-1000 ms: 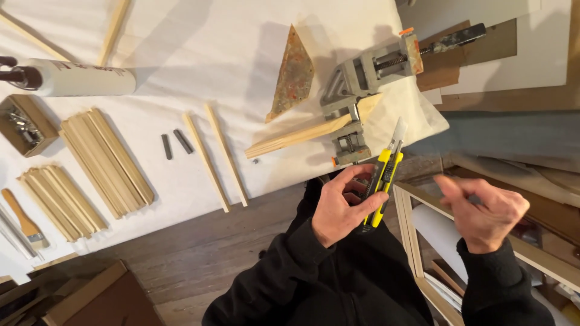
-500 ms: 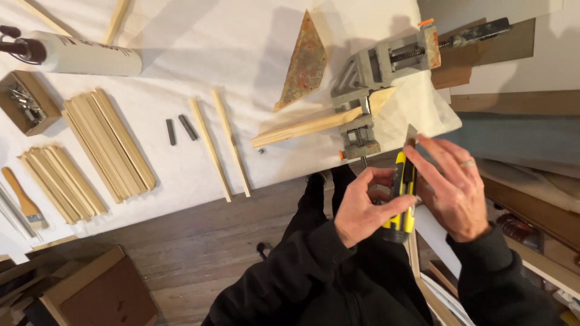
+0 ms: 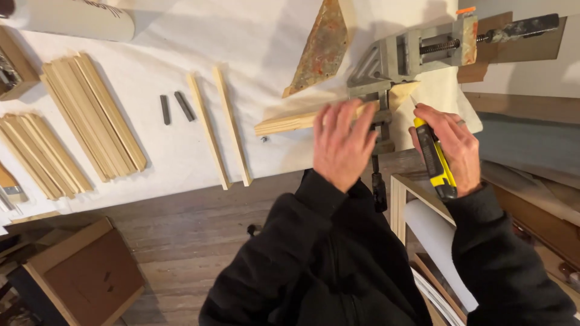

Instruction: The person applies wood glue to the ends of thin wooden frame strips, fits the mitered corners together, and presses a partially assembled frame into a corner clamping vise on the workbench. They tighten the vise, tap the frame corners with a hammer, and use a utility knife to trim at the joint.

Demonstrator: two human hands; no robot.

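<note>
Seen from above at a white-covered bench [image 3: 254, 48]: left hand [image 3: 343, 145] laid flat, fingers spread, pressing on a wooden strip [image 3: 290, 122] close to where a grey metal clamp [image 3: 399, 57] holds it. Strip lying along the bench's near edge, its mitred end poking out of the clamp on the right. Right hand [image 3: 450, 145] wrapped tight around a yellow-and-black knife [image 3: 434, 158], grip closed on the handle, blade tip raised toward that mitred end, near it. Cannot tell whether touching.

Further left on the bench: two loose strips [image 3: 220, 136] side by side, two short dark bars [image 3: 175, 107], and bundles [image 3: 96, 115] of similar strips. Behind the clamp, a rusty-looking triangular piece [image 3: 320, 48].

Step in hand, by the look of it: trimming or cleaning the cut end of the clamped strip, steadied by the flat left hand. Any stroke from here calls for a shallow blade angle, a cut directed away from the left fingers, which sit close by, and firm downward pressure on the strip against shifting in the clamp.
</note>
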